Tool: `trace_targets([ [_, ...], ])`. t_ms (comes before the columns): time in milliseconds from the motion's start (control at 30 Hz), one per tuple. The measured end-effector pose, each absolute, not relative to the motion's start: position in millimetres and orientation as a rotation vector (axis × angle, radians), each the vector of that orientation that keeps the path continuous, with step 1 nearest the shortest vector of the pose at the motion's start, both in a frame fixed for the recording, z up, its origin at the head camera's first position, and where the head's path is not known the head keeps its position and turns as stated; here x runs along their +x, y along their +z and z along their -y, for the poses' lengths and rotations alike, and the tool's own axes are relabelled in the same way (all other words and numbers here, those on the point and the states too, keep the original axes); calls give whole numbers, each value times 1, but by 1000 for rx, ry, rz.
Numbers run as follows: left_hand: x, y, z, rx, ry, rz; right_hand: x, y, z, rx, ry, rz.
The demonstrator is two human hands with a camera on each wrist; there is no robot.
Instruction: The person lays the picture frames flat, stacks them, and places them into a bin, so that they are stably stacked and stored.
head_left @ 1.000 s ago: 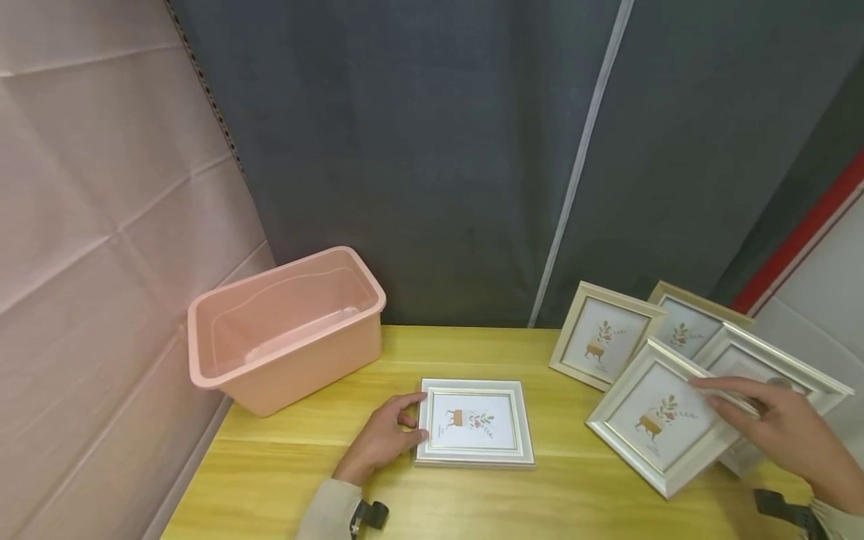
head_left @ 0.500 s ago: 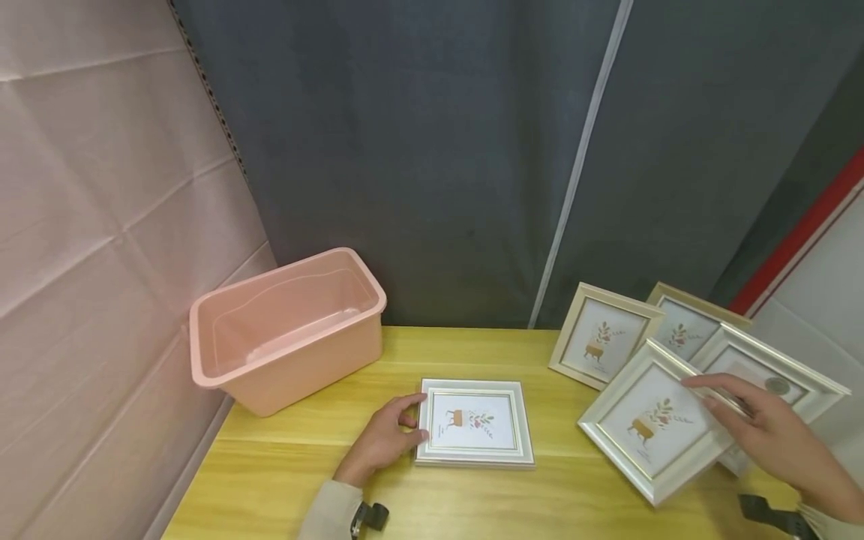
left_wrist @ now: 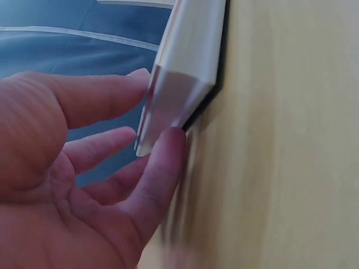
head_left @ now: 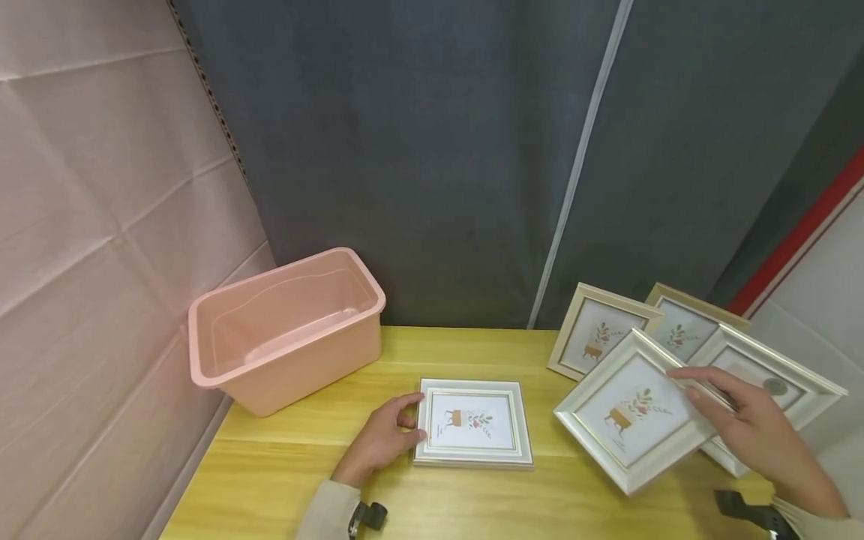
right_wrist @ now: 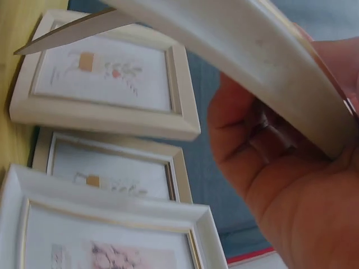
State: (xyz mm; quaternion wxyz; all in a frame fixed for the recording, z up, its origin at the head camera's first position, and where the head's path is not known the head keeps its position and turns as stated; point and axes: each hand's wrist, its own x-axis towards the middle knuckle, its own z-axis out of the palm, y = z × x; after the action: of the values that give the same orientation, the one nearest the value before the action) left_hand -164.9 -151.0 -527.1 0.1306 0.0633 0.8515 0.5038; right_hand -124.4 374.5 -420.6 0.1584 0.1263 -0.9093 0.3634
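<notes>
Fingers [head_left: 709, 376] on tilted frame [head_left: 634, 412], perhaps lettered

The right hand [right_wrist: 286, 185] grips a pale frame [right_wrist: 263, 61], its thick side edge facing the camera. A cream frame [right_wrist: 104, 73] stands on the table [right_wrist: 5, 126]; a tan frame [right_wrist: 115, 162] is partly hidden behind it and a white frame [right_wrist: 106, 232]. Beyond hangs a grey-blue curtain [right_wrist: 205, 179].
</notes>
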Motion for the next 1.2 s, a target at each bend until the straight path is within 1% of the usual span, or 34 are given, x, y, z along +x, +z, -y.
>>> trace_targets([
  [133, -165, -523, 152, 158, 1487, -2464, -123, -417, -362, 371, 1088, 2545],
  [333, -163, -512, 153, 206, 1524, -2497, -123, -416, -344, 455, 1171, 2421],
  [533, -162, -497, 144, 342, 1606, -2499, -123, -417, -329, 489, 1237, 2400],
  [800, -157, -471, 116, 576, 1723, -2397, -125, -419, -302, 551, 1300, 2374],
  [1000, -154, -467, 100, 732, 1755, -2335, -131, -425, -283, 689, 1430, 2364],
  [1200, -152, -475, 90, 833, 1683, -2285, -135, -435, -266, 875, 1579, 2281],
])
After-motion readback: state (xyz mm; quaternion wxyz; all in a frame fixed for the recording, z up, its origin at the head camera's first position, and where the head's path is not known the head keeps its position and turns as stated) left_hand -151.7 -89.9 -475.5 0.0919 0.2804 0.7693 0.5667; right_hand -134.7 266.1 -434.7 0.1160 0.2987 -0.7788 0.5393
